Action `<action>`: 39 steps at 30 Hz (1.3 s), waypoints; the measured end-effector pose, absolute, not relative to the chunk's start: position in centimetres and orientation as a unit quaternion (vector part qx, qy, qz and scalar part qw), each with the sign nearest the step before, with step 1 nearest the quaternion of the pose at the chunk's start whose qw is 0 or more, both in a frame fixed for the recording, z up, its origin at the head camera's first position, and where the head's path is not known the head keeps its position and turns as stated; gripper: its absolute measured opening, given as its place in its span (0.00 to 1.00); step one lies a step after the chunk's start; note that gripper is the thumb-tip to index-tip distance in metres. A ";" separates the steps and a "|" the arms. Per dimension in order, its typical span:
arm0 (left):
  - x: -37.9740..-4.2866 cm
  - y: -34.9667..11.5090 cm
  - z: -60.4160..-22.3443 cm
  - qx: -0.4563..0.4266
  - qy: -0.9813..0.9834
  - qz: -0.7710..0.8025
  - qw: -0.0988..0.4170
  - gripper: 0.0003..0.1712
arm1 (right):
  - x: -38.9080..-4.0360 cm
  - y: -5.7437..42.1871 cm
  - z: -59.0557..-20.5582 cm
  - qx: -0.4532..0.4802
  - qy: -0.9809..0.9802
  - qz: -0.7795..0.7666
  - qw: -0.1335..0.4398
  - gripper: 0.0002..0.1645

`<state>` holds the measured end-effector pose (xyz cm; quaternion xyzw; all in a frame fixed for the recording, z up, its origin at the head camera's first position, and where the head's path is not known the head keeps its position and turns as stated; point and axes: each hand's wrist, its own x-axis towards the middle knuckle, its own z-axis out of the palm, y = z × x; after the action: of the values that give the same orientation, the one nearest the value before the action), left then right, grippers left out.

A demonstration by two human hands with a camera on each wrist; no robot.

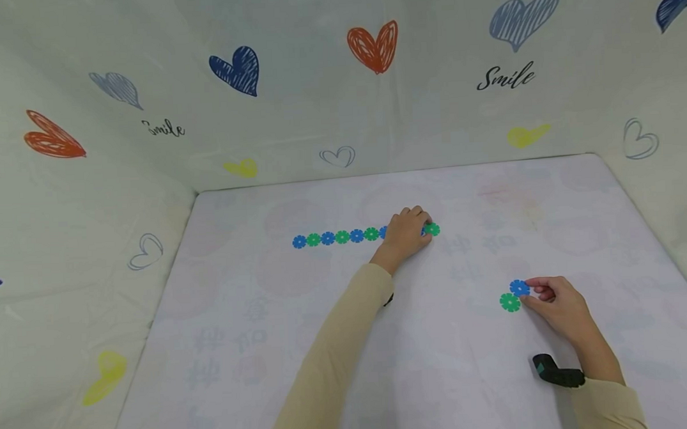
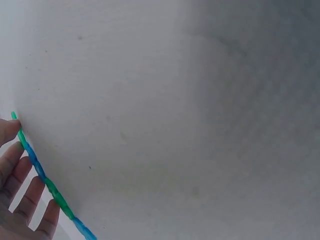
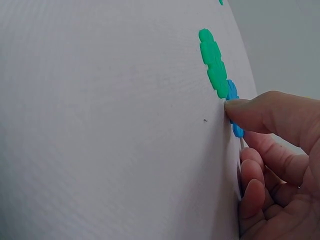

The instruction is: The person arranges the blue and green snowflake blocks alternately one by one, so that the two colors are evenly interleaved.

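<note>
A straight row of linked blue and green snowflake discs (image 1: 342,237) lies across the far part of the table. My left hand (image 1: 406,229) covers part of it near its right end, and a green end disc (image 1: 433,230) shows beyond the fingers. In the left wrist view, thumb and fingertips hold the row (image 2: 60,200) along its edge. At the right, my right hand (image 1: 562,304) pinches a blue snowflake disc (image 1: 518,287) between thumb and index finger. A green snowflake disc (image 1: 510,302) adjoins the blue one at its lower left.
A white cloth with faint prints covers the table (image 1: 442,364). Pale curtains (image 1: 304,107) with hearts and lettering rise behind and at the sides. A black wrist strap piece (image 1: 557,373) sits by the right sleeve.
</note>
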<state>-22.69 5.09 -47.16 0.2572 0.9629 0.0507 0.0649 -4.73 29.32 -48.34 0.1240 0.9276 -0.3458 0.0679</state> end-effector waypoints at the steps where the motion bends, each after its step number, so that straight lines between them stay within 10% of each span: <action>1: -22.7 5.1 -47.1 0.257 0.963 0.052 0.065 0.20 | -4.7 29.3 -48.3 0.125 0.928 -0.345 0.068 0.25; 39: -22.6 5.4 -46.7 0.232 0.965 0.067 0.099 0.18 | -4.7 29.1 -47.9 0.140 0.924 -0.353 0.037 0.22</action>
<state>-22.62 5.35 -46.65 0.2318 0.9653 0.0675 0.0992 -4.73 29.13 -47.93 0.1399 0.9243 -0.3532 0.0373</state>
